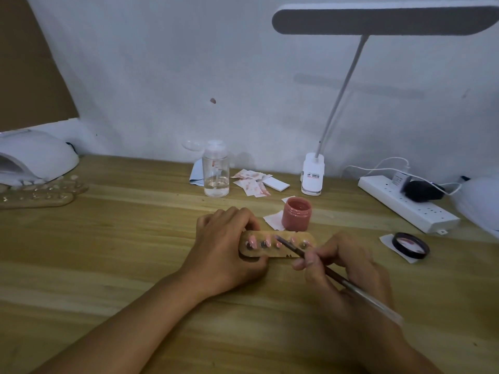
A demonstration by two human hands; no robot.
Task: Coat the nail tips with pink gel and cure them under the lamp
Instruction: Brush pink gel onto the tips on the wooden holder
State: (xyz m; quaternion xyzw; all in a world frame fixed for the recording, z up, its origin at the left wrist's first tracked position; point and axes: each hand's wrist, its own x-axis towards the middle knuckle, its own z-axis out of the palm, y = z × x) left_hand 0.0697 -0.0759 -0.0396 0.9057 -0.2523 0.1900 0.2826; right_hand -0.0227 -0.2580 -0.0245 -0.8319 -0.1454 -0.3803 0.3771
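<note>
A small wooden holder (280, 254) lies on the desk with several pink-coated nail tips (252, 241) standing in a row on it. My left hand (226, 249) grips the holder's left end. My right hand (343, 268) pinches a thin brush (318, 265), its tip touching a nail tip near the holder's middle. An open jar of pink gel (296, 214) stands just behind the holder. Its dark lid (410, 245) lies to the right on a paper square. The white curing lamp (32, 157) sits at the far left.
More wooden holders with nail tips (40, 194) lie in front of the curing lamp. A clear pump bottle (215, 170), stained wipes (252, 182), a white desk lamp (313, 174) and a power strip (407, 203) with cables line the back of the wooden desk (108, 252).
</note>
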